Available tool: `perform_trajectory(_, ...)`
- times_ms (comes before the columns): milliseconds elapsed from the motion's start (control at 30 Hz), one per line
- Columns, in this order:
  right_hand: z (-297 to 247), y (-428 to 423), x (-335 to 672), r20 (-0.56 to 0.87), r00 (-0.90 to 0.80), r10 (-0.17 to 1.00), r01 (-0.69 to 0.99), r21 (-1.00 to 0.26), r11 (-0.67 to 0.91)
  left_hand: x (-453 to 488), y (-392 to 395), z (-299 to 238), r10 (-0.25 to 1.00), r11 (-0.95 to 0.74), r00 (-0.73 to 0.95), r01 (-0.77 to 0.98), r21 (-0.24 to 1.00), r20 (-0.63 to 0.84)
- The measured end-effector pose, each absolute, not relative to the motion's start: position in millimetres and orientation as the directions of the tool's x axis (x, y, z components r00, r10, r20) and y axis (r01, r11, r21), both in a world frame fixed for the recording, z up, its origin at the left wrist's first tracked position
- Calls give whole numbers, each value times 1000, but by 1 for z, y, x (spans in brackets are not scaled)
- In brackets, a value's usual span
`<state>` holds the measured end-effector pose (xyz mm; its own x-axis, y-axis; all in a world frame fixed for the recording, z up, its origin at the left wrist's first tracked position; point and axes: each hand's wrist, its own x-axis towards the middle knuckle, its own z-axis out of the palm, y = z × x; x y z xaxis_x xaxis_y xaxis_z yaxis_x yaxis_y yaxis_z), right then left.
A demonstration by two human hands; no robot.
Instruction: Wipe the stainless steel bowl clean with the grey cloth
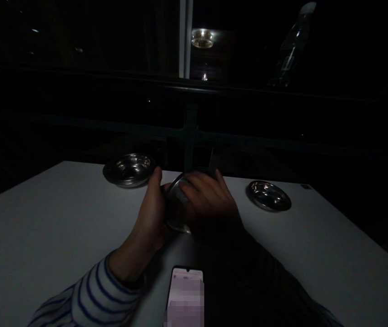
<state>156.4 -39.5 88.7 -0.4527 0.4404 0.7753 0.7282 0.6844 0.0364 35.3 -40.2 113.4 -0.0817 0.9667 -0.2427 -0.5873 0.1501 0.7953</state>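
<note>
My left hand (150, 210) and my right hand (207, 200) meet at the middle of a white table (44, 236). Between them, a round shiny dish (176, 193) stands tilted on its edge. Its material is hard to tell in the dim light, and my fingers and shadow hide much of it. Both hands grip its rim. A stainless steel bowl (129, 170) sits just beyond my left hand, and a second steel bowl (268, 196) rests apart from my right hand.
A smartphone (185, 295) with a blurred screen lies on the table close to me, below my hands. The table's far edge runs behind the bowls. Beyond it stand a dark railing (190, 131) and a dark window reflecting a ceiling lamp (202, 38).
</note>
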Motion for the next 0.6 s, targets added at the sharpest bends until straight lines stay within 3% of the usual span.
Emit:
perform_trajectory(167, 93, -33, 166, 793, -364, 488, 732, -81, 677, 33, -38, 111, 976, 73, -119, -601, 796, -180)
perform_trajectory(367, 92, -26, 174, 824, -274, 496, 687, -194, 701, 32, -38, 117, 970, 143, -73, -605, 783, -233)
perform_trajectory(600, 94, -25, 177, 817, -160, 554, 608, -361, 707, 28, -37, 125, 980, 95, -62, -683, 724, -187)
